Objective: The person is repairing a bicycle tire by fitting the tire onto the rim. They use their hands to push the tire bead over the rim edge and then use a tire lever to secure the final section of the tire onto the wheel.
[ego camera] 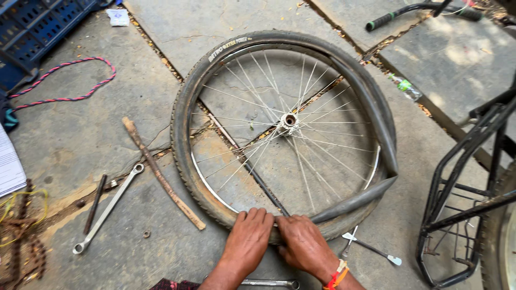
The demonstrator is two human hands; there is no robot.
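a: where's the bicycle wheel (pixel 285 129) lying?

b: flat on the stone pavement (pixel 80 134), spokes up. the left hand (pixel 248 236) and right hand (pixel 303 244) sit side by side on the near edge of the tyre (pixel 183 118), fingers curled over it and pressing down, closed around rubber rather than open.

a: and that loose black loop?

b: the inner tube (pixel 376 123), limp and pulled partly out on the far right side, sagging across the rim (pixel 207 180) (it looks flat, no air to hold its shape).

a: how would it all handle, do you reckon?

b: i'd judge the tyre stiff at its bead and grippy, so it wants firm thumbs at the edge, right where the hands are. the tube is soft and easy to pinch, best taken by its slack part. the wheel itself is light but springy; the spokes are thin, so hold by the rim.

a: anything else about?

b: a long spanner (pixel 107 209) and a wooden stick (pixel 161 174) to the left, tyre levers (pixel 371 248) just right of the right hand, a rusty chain (pixel 24 241) at the far left.
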